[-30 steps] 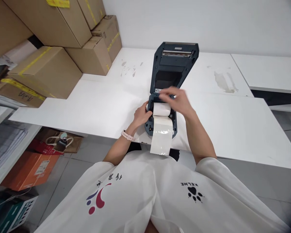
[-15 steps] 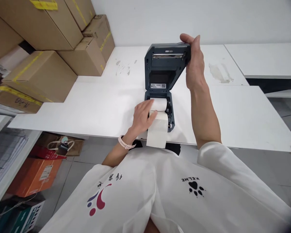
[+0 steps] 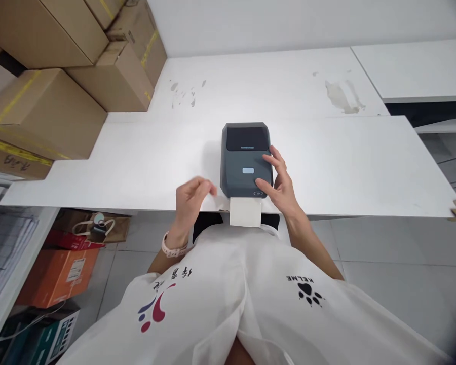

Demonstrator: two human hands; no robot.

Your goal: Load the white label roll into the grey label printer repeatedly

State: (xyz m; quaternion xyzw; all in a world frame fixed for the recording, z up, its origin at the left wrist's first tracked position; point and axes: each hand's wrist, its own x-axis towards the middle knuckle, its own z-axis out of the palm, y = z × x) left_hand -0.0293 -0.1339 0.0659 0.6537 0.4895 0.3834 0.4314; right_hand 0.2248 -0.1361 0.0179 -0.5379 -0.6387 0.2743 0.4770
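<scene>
A dark grey label printer point(image 3: 234, 175) sits near the front edge of the white table with its lid down. From its front slot a strip of blank white label paper point(image 3: 245, 212) hangs over the table edge. My right hand point(image 3: 283, 187) lies at the printer's right front corner, fingers apart, with thumb and index fingertip touching the lid. To the left of the printer, my left hand point(image 3: 190, 200) is raised with its fingers curled in, apart from the machine, and nothing shows in it. The roll inside is hidden by the lid.
Cardboard boxes point(image 3: 57, 111) with yellow tape are stacked at the table's left end. Below left, an orange box point(image 3: 57, 276) stands on the floor beside a shelf. A second white table point(image 3: 414, 68) adjoins at the back right. The table's front edge point(image 3: 345, 217) lies close to my body.
The printer's lid has swung from upright to closed, covering the paper roll. My right hand came down with it to the right front corner. My left hand moved off the paper to the left.
</scene>
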